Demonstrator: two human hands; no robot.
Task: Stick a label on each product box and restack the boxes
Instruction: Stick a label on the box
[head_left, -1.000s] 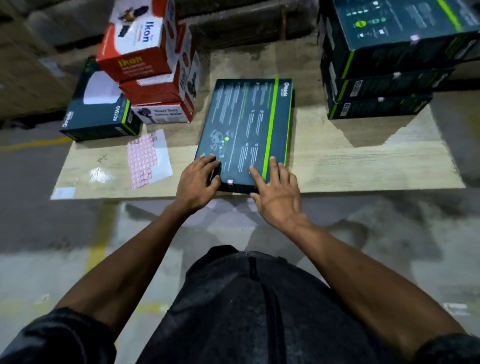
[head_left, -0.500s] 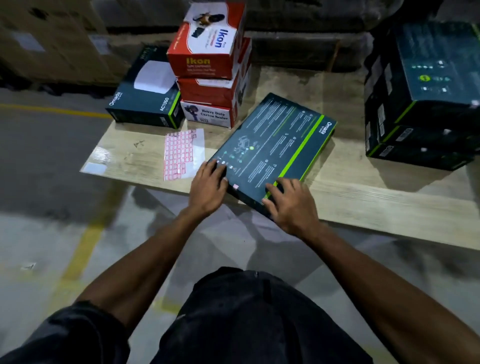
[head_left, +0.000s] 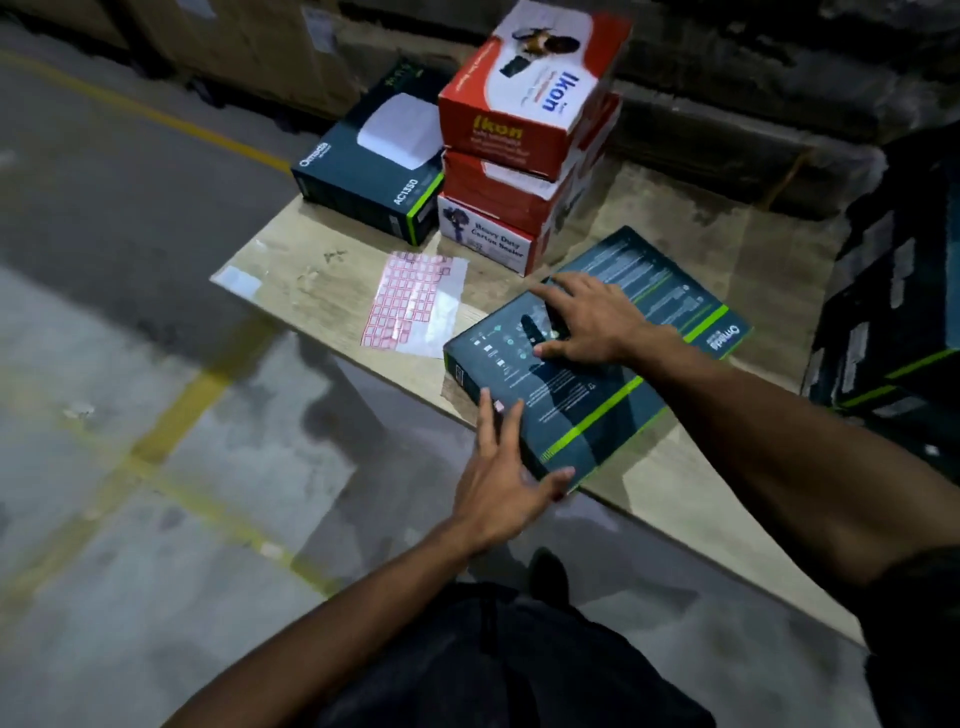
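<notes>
A flat dark box with a green stripe (head_left: 597, 410) lies at an angle on the wooden board (head_left: 311, 270), its near corner past the board's edge. A small pink label (head_left: 500, 406) sits near the box's near-left edge. My left hand (head_left: 498, 483) touches that edge with spread straight fingers, thumb at the near corner. My right hand (head_left: 587, 327) lies flat on the box's top, fingers spread. A sheet of pink labels (head_left: 410, 301) lies on the board left of the box.
Three red and white boxes (head_left: 524, 119) are stacked at the back of the board, with a dark AC1350 box (head_left: 374, 166) to their left. A stack of dark boxes (head_left: 893, 312) stands at the right. Concrete floor with yellow lines (head_left: 171, 415) lies to the left.
The flat box has turned on the board and now lies more slanted. My right hand moved from the near edge up onto the box's top. My left hand shifted to the near corner.
</notes>
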